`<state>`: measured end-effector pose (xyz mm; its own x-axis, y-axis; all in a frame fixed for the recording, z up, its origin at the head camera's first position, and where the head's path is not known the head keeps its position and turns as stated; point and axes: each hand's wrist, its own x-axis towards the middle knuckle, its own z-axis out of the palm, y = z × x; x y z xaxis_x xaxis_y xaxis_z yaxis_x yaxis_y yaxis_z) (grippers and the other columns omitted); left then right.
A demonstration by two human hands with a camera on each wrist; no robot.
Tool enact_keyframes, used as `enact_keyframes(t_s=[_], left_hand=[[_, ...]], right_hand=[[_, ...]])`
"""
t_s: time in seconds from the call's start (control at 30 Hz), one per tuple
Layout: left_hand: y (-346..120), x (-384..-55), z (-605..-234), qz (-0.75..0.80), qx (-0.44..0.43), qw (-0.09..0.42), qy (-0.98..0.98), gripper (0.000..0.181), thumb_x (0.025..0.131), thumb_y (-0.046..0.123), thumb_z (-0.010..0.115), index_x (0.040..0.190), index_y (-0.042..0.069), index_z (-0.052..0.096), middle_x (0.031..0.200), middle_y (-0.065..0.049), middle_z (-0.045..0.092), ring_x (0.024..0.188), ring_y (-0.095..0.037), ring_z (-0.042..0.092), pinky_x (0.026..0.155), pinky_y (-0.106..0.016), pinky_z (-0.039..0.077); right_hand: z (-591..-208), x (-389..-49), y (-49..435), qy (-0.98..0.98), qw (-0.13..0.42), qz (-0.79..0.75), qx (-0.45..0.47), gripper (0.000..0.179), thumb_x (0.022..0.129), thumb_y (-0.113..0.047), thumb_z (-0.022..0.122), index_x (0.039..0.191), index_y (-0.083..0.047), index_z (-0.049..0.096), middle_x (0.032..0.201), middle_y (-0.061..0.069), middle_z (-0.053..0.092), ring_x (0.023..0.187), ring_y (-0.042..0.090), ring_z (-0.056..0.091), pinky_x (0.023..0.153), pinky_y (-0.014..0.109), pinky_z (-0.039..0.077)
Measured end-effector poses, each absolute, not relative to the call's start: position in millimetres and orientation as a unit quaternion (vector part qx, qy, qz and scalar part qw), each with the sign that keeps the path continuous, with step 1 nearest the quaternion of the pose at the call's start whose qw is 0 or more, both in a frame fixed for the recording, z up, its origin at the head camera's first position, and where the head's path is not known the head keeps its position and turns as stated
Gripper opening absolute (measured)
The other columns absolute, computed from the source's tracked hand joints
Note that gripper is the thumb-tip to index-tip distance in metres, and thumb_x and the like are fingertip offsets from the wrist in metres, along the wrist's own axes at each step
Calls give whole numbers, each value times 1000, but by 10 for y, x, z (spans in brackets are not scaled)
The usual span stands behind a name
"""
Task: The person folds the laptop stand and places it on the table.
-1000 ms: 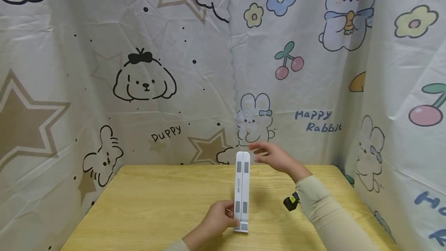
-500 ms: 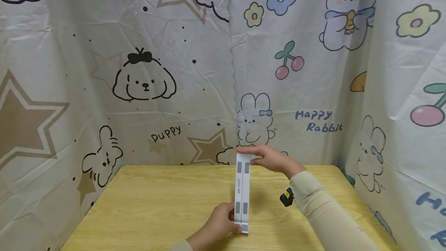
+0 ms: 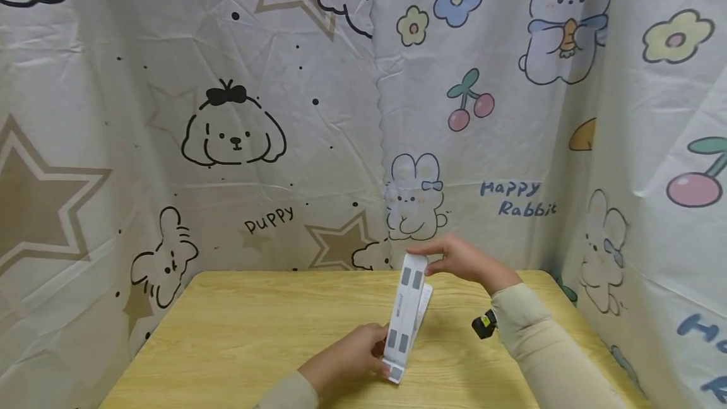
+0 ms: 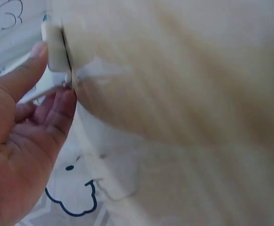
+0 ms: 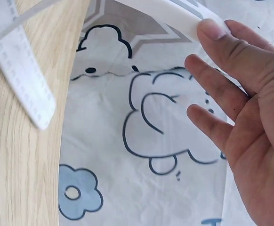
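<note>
A white folding laptop stand (image 3: 402, 317) with grey pads stands tilted to the right over the table. Behind it a white leg (image 3: 425, 305) splays out; the right wrist view shows this slotted leg (image 5: 26, 77) at left. My left hand (image 3: 359, 351) pinches the stand's lower end between thumb and fingers, and in the left wrist view its end piece (image 4: 57, 49) lies by the thumb. My right hand (image 3: 464, 262) holds the upper end between thumb and index finger. The other fingers (image 5: 219, 87) of that hand reach out without touching the stand.
The pale wooden table (image 3: 255, 314) spreads under both hands. A cartoon-printed curtain (image 3: 318, 144) hangs behind it and along the sides. A small black wrist-worn device (image 3: 484, 325) shows below my right forearm.
My right hand came to the stand's upper end and took hold of it. The stand then tipped from upright toward the right, and a leg came into view behind it.
</note>
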<state>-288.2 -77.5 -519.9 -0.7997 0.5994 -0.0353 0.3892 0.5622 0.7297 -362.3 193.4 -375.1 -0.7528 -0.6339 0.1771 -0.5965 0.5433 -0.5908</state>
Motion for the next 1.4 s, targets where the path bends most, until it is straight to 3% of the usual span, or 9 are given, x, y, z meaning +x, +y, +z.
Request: enact_keyframes(t_s=[0.17,0.4,0.6,0.73,0.9,1.0,1.1,1.23,1.4], left_hand=[[-779,-2903,-5157,378,288,145,868,57,72,-1,89,125,11,70,96,4,67,86,-7,65,79,-20,57],[-719,-2701,-5178,428,251,114,861,60,71,-3,90,127,-4,68,100,-3,73,88,-13,68,79,-24,59],[-598,-2579,-5150,425,244,90,867,55,64,3,96,113,3,72,92,2,71,81,-8,64,71,-20,55],[-519,-2578,-5135,379,233,64,893,52,57,2,97,102,9,72,85,5,65,76,-6,55,66,-20,50],[-483,-2602,-5167,358,225,56,905,52,56,6,98,100,10,71,85,5,60,76,-6,51,66,-20,49],[-488,-2622,-5194,359,234,62,901,53,58,5,96,105,10,72,87,5,62,78,-7,54,68,-20,50],[-508,-2642,-5188,358,236,84,900,65,59,1,93,120,7,71,96,4,66,84,-7,57,73,-21,52],[-549,-2686,-5150,358,234,114,897,82,58,-7,90,135,3,65,108,0,72,91,-7,62,78,-23,56],[-572,-2754,-5112,355,236,123,896,82,57,-9,92,134,-1,64,108,-4,75,94,-10,67,83,-24,58]], right_hand=[[-3767,-3584,2038,884,7,-311,-350,54,81,-12,85,133,-15,70,131,6,70,114,23,70,93,36,60],[-3777,-3607,2127,887,38,-319,-333,56,83,-10,83,136,-16,67,138,5,66,124,27,64,105,46,53],[-3701,-3606,2154,887,56,-299,-347,59,87,-9,79,143,-19,62,146,4,60,135,32,55,112,52,46],[-3665,-3591,2151,897,47,-275,-343,57,86,-9,80,140,-21,65,142,5,63,130,30,60,109,49,50],[-3651,-3570,2194,894,50,-295,-334,55,83,-6,82,135,-18,68,137,9,67,118,25,67,101,44,56],[-3681,-3565,2262,889,58,-322,-321,56,80,-6,84,133,-16,70,134,11,68,110,22,70,95,38,60],[-3728,-3551,2326,886,68,-345,-302,56,78,-9,86,131,-15,71,130,9,71,104,19,72,91,34,60],[-3786,-3520,2387,882,69,-364,-293,55,77,-14,88,130,-16,72,127,6,72,101,16,72,93,40,60],[-3862,-3484,2443,863,71,-408,-289,55,79,-19,88,130,-15,71,127,6,72,105,19,72,94,35,59]])
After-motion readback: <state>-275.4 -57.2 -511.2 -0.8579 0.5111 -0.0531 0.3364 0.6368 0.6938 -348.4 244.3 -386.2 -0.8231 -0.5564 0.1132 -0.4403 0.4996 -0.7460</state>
